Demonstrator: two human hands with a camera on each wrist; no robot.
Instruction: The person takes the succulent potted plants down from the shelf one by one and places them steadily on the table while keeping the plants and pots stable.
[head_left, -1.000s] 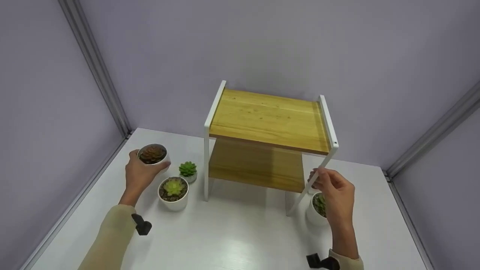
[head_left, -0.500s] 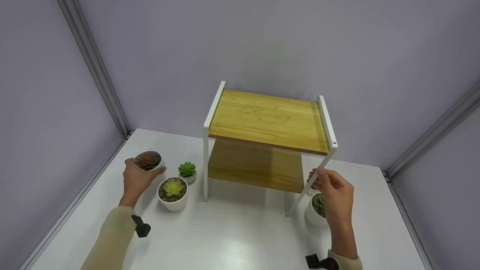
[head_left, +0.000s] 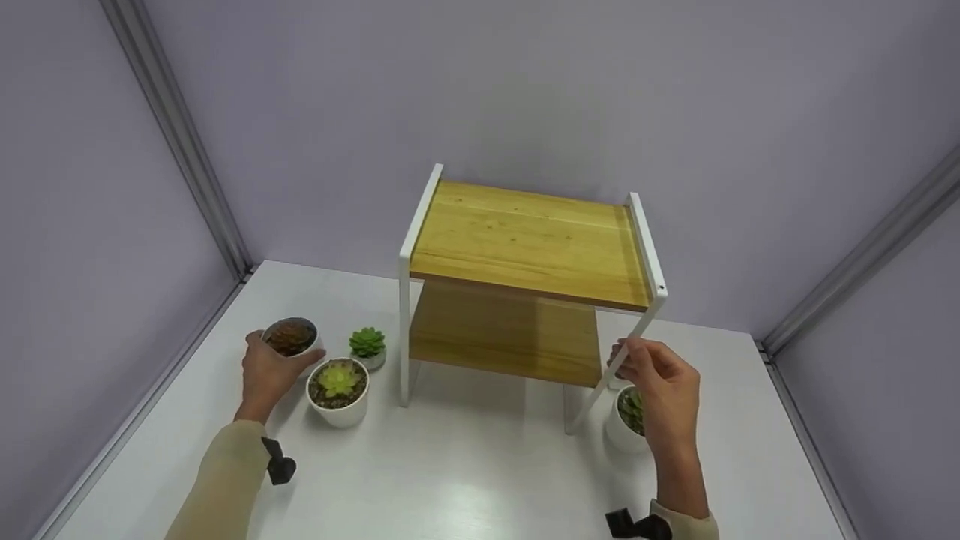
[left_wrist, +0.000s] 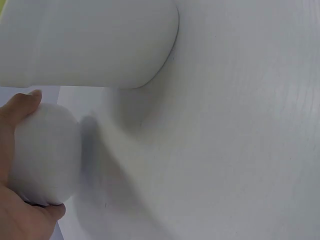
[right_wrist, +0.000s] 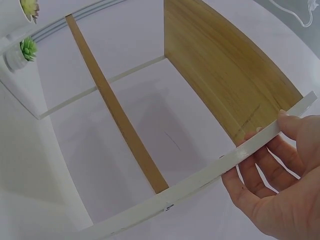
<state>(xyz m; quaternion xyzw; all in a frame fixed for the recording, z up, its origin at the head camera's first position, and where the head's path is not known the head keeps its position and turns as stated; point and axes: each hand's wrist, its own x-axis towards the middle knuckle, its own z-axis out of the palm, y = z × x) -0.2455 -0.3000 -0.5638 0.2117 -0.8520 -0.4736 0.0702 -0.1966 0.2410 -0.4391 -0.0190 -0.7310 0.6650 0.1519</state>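
At the left of the head view, my left hand (head_left: 268, 379) grips a white pot with a reddish-brown succulent (head_left: 291, 337), thumb and fingers on opposite sides. The left wrist view shows the same white pot (left_wrist: 47, 155) at or just above the table; contact is unclear. My right hand (head_left: 667, 394) holds the right front leg (head_left: 589, 407) of a two-tier shelf with wooden boards (head_left: 525, 244) and a white frame. In the right wrist view, thumb and fingers are around the white frame bar (right_wrist: 215, 172).
A pot with a pale green succulent (head_left: 337, 382) and a smaller bright green one (head_left: 367, 345) stand between my left hand and the shelf. Another potted succulent (head_left: 626, 431) is partly behind my right hand. Grey walls (head_left: 525, 90) enclose the white table (head_left: 465, 480).
My left hand has moved the brown succulent's pot down and slightly left in the head view. The right hand keeps its hold on the shelf leg. The whole view has shifted slightly.
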